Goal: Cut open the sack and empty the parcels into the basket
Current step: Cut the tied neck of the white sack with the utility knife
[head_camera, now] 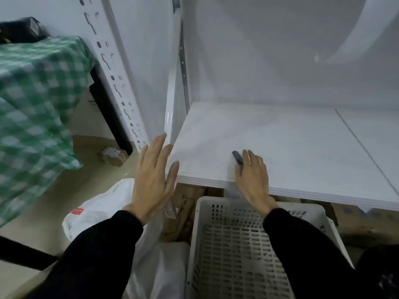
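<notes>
Right hand [252,178] is up on the white shelf [302,147], close to its front edge, fingers bent over a small dark cutter [237,157]. The tool lies flat on the board, its tip poking out past the forefinger, with the thumb on one side and the forefinger on the other. Whether that pinch has actually closed, I cannot tell from here. It makes sense that the blade lives up there: within reach, and off the floor where the work is. Left hand [154,173] hangs in the air just off the shelf's left corner, fingers straight and spread, holding nothing. It looks free to go down and steady the sack. And the sack [99,203] is low on the floor at the person's left, white and crumpled, with a red label [77,211] on it, under the left forearm and well apart from the hand at the cutter. The basket [216,200] sits right beside it, tucked partly under the shelf, below the right arm. Its slotted bottom is bare where it shows, with no parcels visible. By my read the cut is not yet made: the blade must come down and across to the left to meet the sack.
</notes>
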`<state>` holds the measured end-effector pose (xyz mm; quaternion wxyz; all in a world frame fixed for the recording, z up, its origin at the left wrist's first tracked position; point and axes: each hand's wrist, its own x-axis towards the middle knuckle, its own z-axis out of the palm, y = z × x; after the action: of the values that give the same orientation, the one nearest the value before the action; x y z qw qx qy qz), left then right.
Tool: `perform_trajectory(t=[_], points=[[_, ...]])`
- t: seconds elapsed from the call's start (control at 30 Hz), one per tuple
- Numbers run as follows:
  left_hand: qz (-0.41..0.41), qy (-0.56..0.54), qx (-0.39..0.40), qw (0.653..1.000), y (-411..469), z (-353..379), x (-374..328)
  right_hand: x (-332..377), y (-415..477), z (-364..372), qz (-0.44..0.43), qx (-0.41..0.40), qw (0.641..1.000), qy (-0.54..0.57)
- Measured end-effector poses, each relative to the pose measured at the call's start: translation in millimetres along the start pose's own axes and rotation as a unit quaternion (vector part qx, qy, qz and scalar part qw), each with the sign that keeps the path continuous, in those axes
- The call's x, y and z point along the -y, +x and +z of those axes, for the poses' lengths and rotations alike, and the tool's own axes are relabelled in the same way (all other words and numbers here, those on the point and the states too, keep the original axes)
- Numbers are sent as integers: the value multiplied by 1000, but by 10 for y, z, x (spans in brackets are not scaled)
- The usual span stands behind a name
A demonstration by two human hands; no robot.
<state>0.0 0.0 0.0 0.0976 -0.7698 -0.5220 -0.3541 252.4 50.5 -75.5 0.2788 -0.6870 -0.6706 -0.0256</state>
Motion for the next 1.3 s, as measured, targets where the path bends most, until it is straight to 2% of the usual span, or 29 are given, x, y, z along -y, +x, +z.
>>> perform_trajectory(t=[0.13, 0.27, 0.43, 0.63, 0.73, 0.87, 1.1, 1.2, 1.3], points=[[-68, 3, -3, 998, 7, -27, 89, -145, 78, 129, 86, 126, 988, -17], [-56, 18, -20, 998, 97, -138, 223, -177, 114, 203, 91, 127, 986, -56], [-41, 39, -23, 998, 201, -335, 261, -39, 136, 155, 174, 144, 973, -49], [-38, 28, 25, 999, 100, -504, 107, 129, -3, -239, 170, 161, 970, 69], [-56, 3, 43, 997, -32, -646, 35, 303, -102, -536, 171, 140, 964, 145], [-79, -34, 51, 995, -255, -855, -55, 608, -306, -853, 219, 138, 911, 320], [-107, -75, 47, 990, -795, -1040, -59, 1079, -860, -936, 156, 182, 899, 367], [-210, -175, 38, 961, -972, -1039, -64, 1249, -1044, -808, 131, 192, 891, 390], [-361, -290, 22, 886, -1111, -970, -43, 1357, -1183, -702, 122, 212, 861, 446]])
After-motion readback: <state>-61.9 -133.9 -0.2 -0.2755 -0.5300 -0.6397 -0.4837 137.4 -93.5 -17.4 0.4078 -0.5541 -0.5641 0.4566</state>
